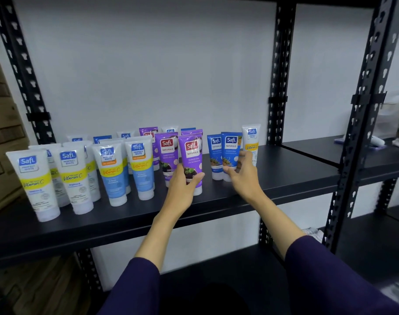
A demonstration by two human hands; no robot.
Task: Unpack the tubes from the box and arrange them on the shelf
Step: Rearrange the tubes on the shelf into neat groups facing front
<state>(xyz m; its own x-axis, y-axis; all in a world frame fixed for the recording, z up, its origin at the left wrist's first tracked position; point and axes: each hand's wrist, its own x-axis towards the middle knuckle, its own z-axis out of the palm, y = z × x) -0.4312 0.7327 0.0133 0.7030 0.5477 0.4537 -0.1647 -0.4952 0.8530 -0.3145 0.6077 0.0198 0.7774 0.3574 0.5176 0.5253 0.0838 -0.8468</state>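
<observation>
- the left hand [182,186] gripped the front purple plastic tube [191,161] low on its body, thumb on the right side and fingers curled round the left, while the tube stood upright on its white cap near the front edge of the black metal shelf [285,176].
- the right hand [244,171] held the lower part of a blue plastic tube [230,153], thumb against its front and fingers bent round its right side; the hand was blurred, so the exact contact could not be told.
- a second blue tube [215,155] stood just beside it on the left, touching or nearly so.
- a white tube with a yellow band [251,142] stood upright just behind and to the right of the right hand.
- more purple tubes [167,153] stood behind and left of the gripped one.
- to the left, white tubes with yellow and light blue bands [109,173] stood in rows, cap down, with the nearest white and yellow tube [36,185] at the far left.
- both forearms came out of dark purple sleeves [330,276].
- brown cardboard boxes [3,133] were stacked beyond the left upright of the rack.
</observation>
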